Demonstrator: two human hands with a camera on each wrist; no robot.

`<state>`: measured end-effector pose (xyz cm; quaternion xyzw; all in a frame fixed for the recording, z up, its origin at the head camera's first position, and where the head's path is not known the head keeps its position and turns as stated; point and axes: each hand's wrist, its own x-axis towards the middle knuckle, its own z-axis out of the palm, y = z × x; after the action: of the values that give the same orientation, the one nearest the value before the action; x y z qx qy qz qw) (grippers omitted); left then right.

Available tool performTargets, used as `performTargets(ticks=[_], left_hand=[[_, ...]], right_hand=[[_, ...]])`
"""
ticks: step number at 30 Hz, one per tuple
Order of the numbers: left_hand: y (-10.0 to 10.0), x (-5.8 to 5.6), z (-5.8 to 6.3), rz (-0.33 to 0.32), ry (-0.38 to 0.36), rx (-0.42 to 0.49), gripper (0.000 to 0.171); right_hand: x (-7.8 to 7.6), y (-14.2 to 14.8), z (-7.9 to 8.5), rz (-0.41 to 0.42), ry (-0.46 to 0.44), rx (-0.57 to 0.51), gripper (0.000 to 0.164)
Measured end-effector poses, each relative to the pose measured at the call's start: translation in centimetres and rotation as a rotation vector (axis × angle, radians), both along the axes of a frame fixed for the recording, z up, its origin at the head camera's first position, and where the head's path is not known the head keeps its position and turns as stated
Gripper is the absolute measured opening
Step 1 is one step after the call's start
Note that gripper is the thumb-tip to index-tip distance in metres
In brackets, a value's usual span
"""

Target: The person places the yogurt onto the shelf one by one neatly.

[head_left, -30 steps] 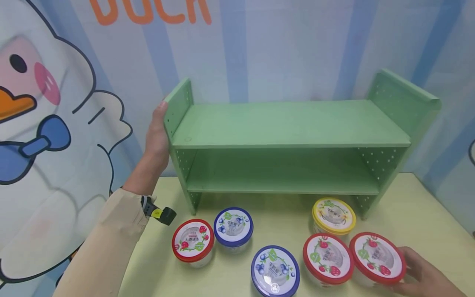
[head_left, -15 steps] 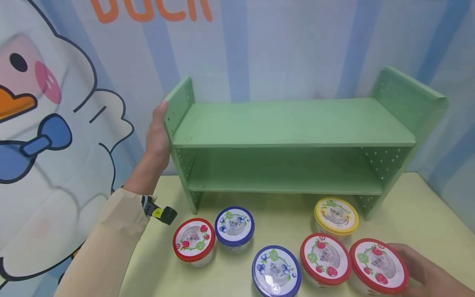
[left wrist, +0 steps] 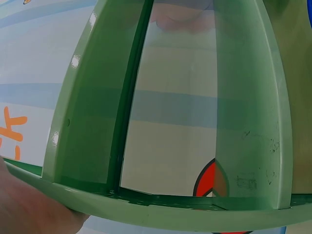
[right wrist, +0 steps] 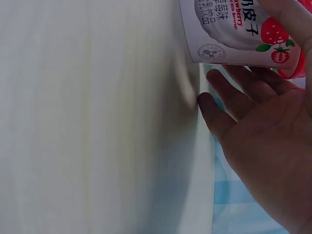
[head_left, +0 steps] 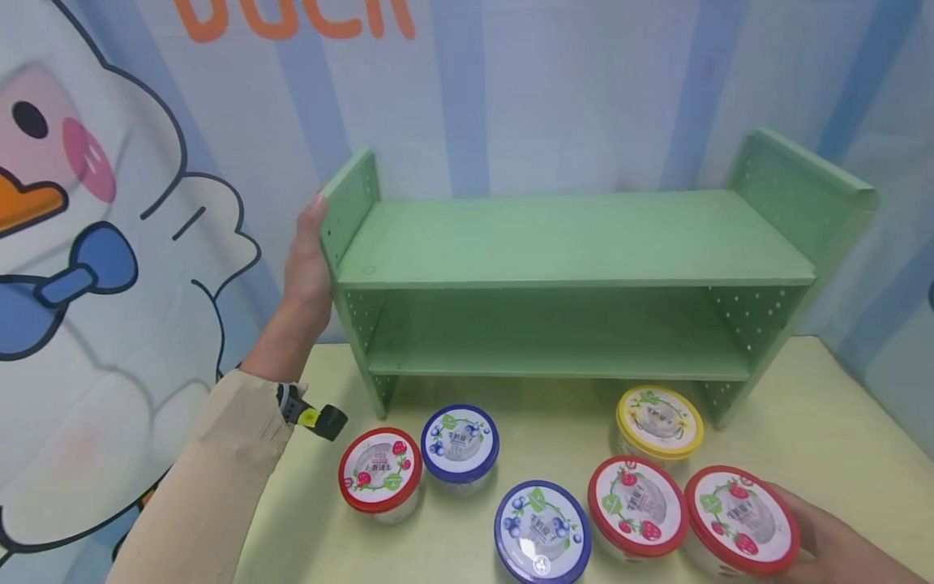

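Observation:
My right hand (head_left: 820, 539) holds a red-lidded strawberry milk beverage cup (head_left: 743, 519) at the front right of the table. In the right wrist view the thumb lies across the near side of that cup (right wrist: 243, 36), with fingers (right wrist: 234, 97) round its other side. Touching or nearly touching it is another red-lidded cup (head_left: 638, 507), and a yellow-lidded cup (head_left: 660, 423) stands behind. My left hand (head_left: 306, 268) rests against the outer left side of a green two-tier shelf (head_left: 576, 239); none of its fingers show inside the panel. In the left wrist view part of that hand (left wrist: 39, 209) borders the panel.
A blue-lidded cup (head_left: 543, 531) stands front centre. Another blue-lidded cup (head_left: 460, 442) and a red-lidded cup (head_left: 380, 473) are close together at the shelf's front left. The pale yellow table (head_left: 839, 430) meets a striped, duck-printed backdrop (head_left: 547, 97).
The cup in my right hand has shifted slightly toward the front of the table. The red-lidded cup beside it has moved a little left. My left hand stays on the shelf.

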<state>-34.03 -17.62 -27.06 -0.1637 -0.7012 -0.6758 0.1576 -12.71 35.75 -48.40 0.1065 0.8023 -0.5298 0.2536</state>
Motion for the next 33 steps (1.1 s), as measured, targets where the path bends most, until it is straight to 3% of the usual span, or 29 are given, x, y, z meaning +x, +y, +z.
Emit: performTargets(ticks=[4, 9, 11, 18, 21, 25, 28, 33], left_hand=[[0.1, -0.1, 0.0, -0.002, -0.001, -0.005, 0.054], [0.2, -0.2, 0.0, -0.025, 0.006, 0.010, 0.052], [0.2, -0.2, 0.1, -0.033, 0.011, 0.012, 0.052], [0.3, -0.1, 0.1, -0.034, 0.022, 0.000, 0.052], [0.3, 0.0, 0.1, -0.026, 0.020, -0.012, 0.053], [0.2, 0.1, 0.2, -0.016, 0.019, -0.024, 0.053], [0.1, 0.1, 0.2, -0.013, 0.015, -0.020, 0.054], [-0.1, 0.1, 0.2, -0.017, 0.017, -0.016, 0.055]], right_hand=[[0.2, 0.0, -0.3, -0.045, -0.023, -0.029, 0.109], [0.6, 0.1, -0.3, -0.018, 0.013, -0.129, 0.104], [0.6, 0.1, -0.3, -0.024, 0.030, -0.118, 0.103], [0.1, 0.2, 0.0, -0.040, 0.121, 0.106, 0.112], [0.1, 0.4, 0.1, -0.004, 0.253, 0.159, 0.102], [0.4, 0.1, 0.5, -0.016, 0.351, 0.136, 0.093], [0.4, -0.5, 1.1, -0.063, 0.321, 0.128, 0.097], [0.3, -1.0, 1.7, -0.085, 0.391, 0.163, 0.094]])
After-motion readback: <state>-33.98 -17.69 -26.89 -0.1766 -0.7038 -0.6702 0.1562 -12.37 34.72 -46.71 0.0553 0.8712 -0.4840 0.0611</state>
